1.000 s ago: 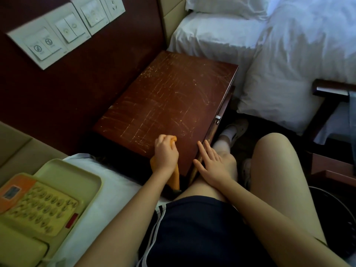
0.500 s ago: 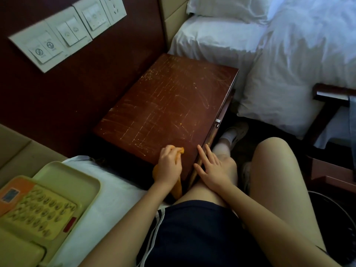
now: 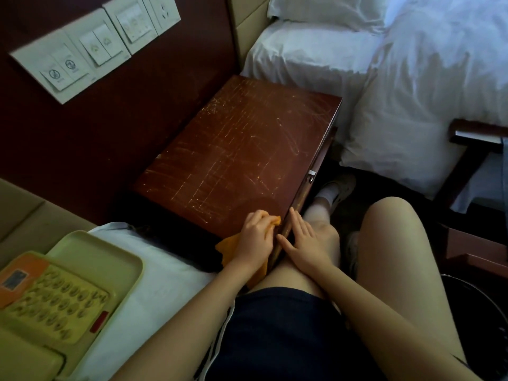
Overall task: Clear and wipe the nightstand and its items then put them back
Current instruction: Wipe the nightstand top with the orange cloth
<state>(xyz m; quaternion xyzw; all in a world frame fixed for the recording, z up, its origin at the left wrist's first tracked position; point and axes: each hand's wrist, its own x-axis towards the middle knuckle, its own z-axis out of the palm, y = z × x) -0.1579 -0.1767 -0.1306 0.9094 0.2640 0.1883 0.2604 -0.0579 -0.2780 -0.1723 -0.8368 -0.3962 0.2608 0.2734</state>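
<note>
At 8 o'clock, a pale yellow plastic tray with rounded corners holds a yellowed push-button telephone. At centre, the left hand has its fingers curled tight on a crumpled orange cloth at the near corner of the nightstand. Just beside it at 3 o'clock, the right hand lies flat, fingers straight, slightly apart, against the front edge. Worktop: dark red wood, glossy, heavily scratched. White switch plates at 10 o'clock.
</note>
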